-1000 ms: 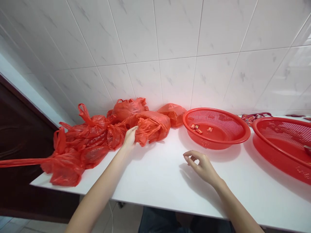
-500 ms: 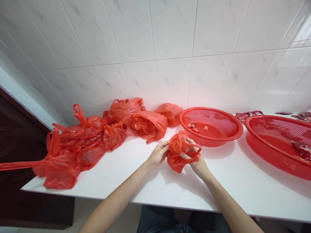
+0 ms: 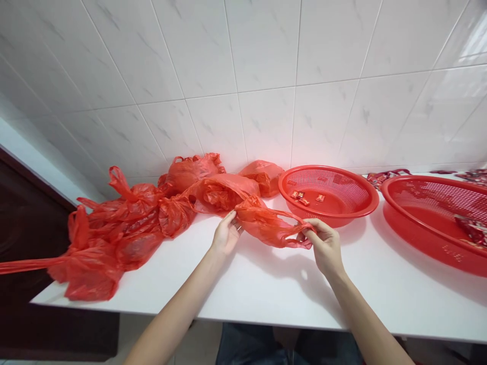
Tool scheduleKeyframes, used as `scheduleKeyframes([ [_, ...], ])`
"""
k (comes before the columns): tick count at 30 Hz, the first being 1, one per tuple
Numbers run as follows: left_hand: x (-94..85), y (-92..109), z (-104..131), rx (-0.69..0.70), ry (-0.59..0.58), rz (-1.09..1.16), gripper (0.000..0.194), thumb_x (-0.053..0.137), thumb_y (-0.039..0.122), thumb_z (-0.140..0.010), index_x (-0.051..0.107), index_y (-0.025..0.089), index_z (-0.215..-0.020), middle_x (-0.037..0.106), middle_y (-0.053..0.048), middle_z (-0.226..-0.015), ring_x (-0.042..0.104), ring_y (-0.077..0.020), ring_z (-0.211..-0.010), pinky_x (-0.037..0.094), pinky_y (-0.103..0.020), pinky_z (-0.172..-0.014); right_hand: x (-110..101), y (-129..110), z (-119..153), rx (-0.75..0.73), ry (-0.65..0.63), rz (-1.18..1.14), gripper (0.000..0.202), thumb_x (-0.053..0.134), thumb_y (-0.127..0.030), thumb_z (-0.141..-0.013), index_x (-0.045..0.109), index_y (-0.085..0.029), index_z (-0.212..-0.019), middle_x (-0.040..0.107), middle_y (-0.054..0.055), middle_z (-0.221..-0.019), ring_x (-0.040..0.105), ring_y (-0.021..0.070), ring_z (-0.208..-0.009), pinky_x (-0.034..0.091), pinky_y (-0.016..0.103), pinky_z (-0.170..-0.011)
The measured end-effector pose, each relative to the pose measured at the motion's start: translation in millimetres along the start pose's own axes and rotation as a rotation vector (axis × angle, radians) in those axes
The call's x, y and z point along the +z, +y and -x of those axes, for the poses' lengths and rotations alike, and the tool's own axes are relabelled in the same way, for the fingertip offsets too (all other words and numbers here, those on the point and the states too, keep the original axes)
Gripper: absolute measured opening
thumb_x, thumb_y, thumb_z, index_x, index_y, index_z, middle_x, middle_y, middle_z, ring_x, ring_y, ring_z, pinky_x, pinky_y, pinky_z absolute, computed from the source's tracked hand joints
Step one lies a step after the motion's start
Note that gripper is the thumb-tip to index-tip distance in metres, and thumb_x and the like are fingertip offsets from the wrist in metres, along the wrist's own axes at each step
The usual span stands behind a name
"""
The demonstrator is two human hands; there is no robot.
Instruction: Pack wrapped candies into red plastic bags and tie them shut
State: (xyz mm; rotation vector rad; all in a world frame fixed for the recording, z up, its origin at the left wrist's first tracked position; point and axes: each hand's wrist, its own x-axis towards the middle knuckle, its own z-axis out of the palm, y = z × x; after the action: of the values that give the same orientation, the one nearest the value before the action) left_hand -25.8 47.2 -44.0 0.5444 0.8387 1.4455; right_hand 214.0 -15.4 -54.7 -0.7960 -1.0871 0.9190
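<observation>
A thin red plastic bag (image 3: 266, 224) is stretched sideways above the white table (image 3: 251, 294). My left hand (image 3: 227, 234) pinches its left end. At the other end, the handle loops are gripped by my right hand (image 3: 323, 242). Just behind the bag lies a larger red bag (image 3: 228, 186) with crumpled red plastic in its mouth. The round red perforated basket (image 3: 330, 195) beyond my right hand holds several small wrapped pieces (image 3: 303, 201).
Several tied red bags (image 3: 137, 218) are heaped at the left, up to the table's edge. A bigger red basket (image 3: 429, 228) with dark red packets (image 3: 472, 228) stands at the right. A tiled wall (image 3: 266, 45) rises behind.
The bunched red bag has been pulled out lengthwise. My left hand moved left and my right hand moved right, now on the handle loops.
</observation>
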Motion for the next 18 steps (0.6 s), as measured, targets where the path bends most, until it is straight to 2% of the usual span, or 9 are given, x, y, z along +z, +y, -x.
scheduleKeyframes([
  [2, -1.0, 0.7, 1.2, 0.002, -0.022, -0.004, 0.007, 0.072, 0.016, -0.078, 0.071, 0.018, -0.085, 0.074, -0.001, -0.089, 0.066, -0.0132, -0.077, 0.05, -0.025, -0.076, -1.6, -2.8, 0.7, -0.005, -0.146, -0.038, 0.019, 0.078, -0.039, -0.079, 0.078, -0.023, -0.089, 0.072, 0.004, -0.087, 0.06, 0.0138, -0.056, 0.047, 0.026, -0.049],
  [4, -0.3, -0.3, 4.0, 0.012, -0.07, -0.022, 0.011, 0.071, 0.013, -0.076, 0.072, 0.017, -0.086, 0.074, -0.001, -0.091, 0.066, -0.0125, -0.078, 0.05, -0.024, -0.074, -2.7, -4.7, 1.7, -0.011, -0.32, -0.057, 0.027, 0.076, -0.047, -0.082, 0.079, -0.023, -0.093, 0.074, 0.008, -0.1, 0.066, 0.019, -0.071, 0.052, 0.03, -0.059],
  [6, 1.4, -1.7, 7.3, 0.007, -0.12, -0.058, 0.018, 0.072, 0.011, -0.073, 0.073, 0.017, -0.089, 0.074, -0.002, -0.093, 0.066, -0.0123, -0.079, 0.05, -0.023, -0.073, -3.2, -4.6, 2.3, -0.002, -0.451, -0.046, 0.04, 0.065, -0.058, -0.088, 0.079, -0.021, -0.096, 0.075, 0.009, -0.094, 0.068, 0.0241, -0.082, 0.055, 0.036, -0.072],
  [7, 2.4, -2.3, 8.9, 0.0, -0.136, -0.082, 0.021, 0.073, 0.011, -0.071, 0.073, 0.017, -0.092, 0.075, -0.002, -0.094, 0.066, -0.0123, -0.078, 0.05, -0.023, -0.072, -3.1, -3.8, 2.5, 0.01, -0.475, -0.034, 0.045, 0.059, -0.061, -0.092, 0.079, -0.021, -0.097, 0.075, 0.009, -0.089, 0.068, 0.0242, -0.081, 0.055, 0.038, -0.075],
  [9, 4.8, -3.1, 11.5, -0.011, -0.155, -0.127, 0.029, 0.075, 0.011, -0.069, 0.072, 0.019, -0.096, 0.075, -0.001, -0.093, 0.066, -0.0123, -0.077, 0.05, -0.022, -0.069, -1.9, -0.9, 2.3, 0.032, -0.446, 0.011, 0.047, 0.055, -0.061, -0.094, 0.077, -0.02, -0.102, 0.075, 0.009, -0.089, 0.066, 0.0209, -0.07, 0.054, 0.037, -0.071],
  [12, 10.7, -4.8, 14.7, -0.025, -0.215, -0.171, 0.037, 0.078, 0.012, -0.067, 0.069, 0.02, -0.102, 0.075, -0.001, -0.092, 0.068, -0.0131, -0.077, 0.05, -0.022, -0.069, 3.1, 5.3, 2.1, 0.017, -0.335, 0.166, 0.041, 0.069, -0.054, -0.087, 0.07, -0.023, -0.114, 0.073, 0.01, -0.114, 0.065, 0.0183, -0.071, 0.054, 0.035, -0.068],
  [16, 22.4, -12.2, 20.8, -0.112, -0.339, -0.205, 0.043, 0.081, 0.014, -0.065, 0.065, 0.021, -0.105, 0.076, -0.003, -0.093, 0.07, -0.0169, -0.079, 0.052, -0.025, -0.069, 11.7, 15.2, 3.4, -0.049, -0.262, 0.404, 0.074, 0.081, -0.042, -0.076, 0.051, -0.027, -0.142, 0.059, 0.015, -0.142, 0.064, 0.0195, -0.081, 0.055, 0.037, -0.073],
  [18, 26.9, -16.8, 24.0, -0.176, -0.388, -0.219, 0.045, 0.081, 0.014, -0.065, 0.065, 0.021, -0.106, 0.076, -0.004, -0.092, 0.071, -0.0185, -0.077, 0.052, -0.026, -0.069, 13.3, 18.3, 3.6, -0.053, -0.245, 0.423, 0.079, 0.078, -0.039, -0.077, 0.044, -0.025, -0.148, 0.059, 0.016, -0.14, 0.063, 0.0191, -0.079, 0.055, 0.037, -0.072],
])
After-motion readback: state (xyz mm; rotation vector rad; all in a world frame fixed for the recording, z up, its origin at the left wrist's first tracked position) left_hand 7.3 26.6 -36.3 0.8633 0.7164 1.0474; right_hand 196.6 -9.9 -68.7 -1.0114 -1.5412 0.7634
